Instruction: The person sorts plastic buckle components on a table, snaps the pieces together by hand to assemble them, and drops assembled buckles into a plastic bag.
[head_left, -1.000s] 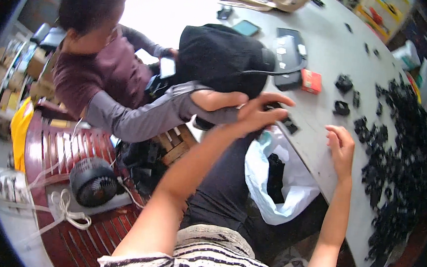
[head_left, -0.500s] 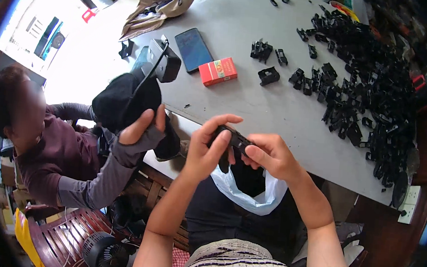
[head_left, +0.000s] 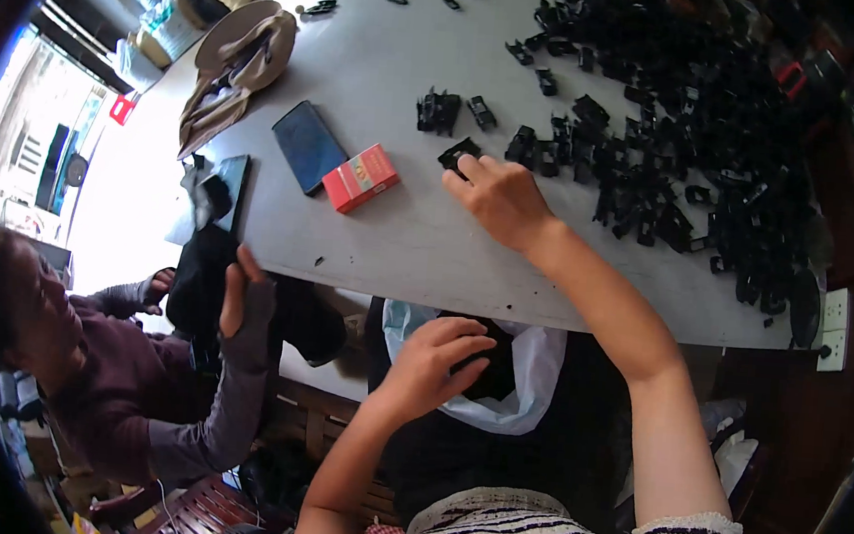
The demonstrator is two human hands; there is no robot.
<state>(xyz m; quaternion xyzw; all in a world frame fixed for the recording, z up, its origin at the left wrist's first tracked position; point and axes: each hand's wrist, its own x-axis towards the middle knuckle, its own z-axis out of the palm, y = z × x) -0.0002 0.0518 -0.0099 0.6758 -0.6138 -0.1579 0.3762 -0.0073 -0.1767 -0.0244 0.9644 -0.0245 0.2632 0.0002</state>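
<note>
My right hand [head_left: 504, 201] reaches over the table, its fingers closed on a small black plastic part [head_left: 452, 157] with an open frame shape; its fingertips partly cover it. Above a white plastic bag [head_left: 536, 381] in my lap hangs my left hand [head_left: 431, 366], fingers loosely bent and apart, with nothing visible in them. Dark contents show inside the bag, too dim to make out. Close to my right hand lie a small cluster of black parts [head_left: 438, 112] and a single narrow one [head_left: 480, 113]. A large heap of black plastic parts [head_left: 658, 135] spreads to the right.
A red box [head_left: 361, 177] and a dark phone [head_left: 308, 147] lie left of my right hand. Farther back is a tan hat [head_left: 247, 62]. At left, another person [head_left: 138, 375] sits by the table with a black cap [head_left: 204, 275]. A wall socket [head_left: 833, 329] is at right.
The black part held between both hands is gone from sight. My right hand has moved up onto a part on the table; my left lowered over the bag. The other person's cap moved down.
</note>
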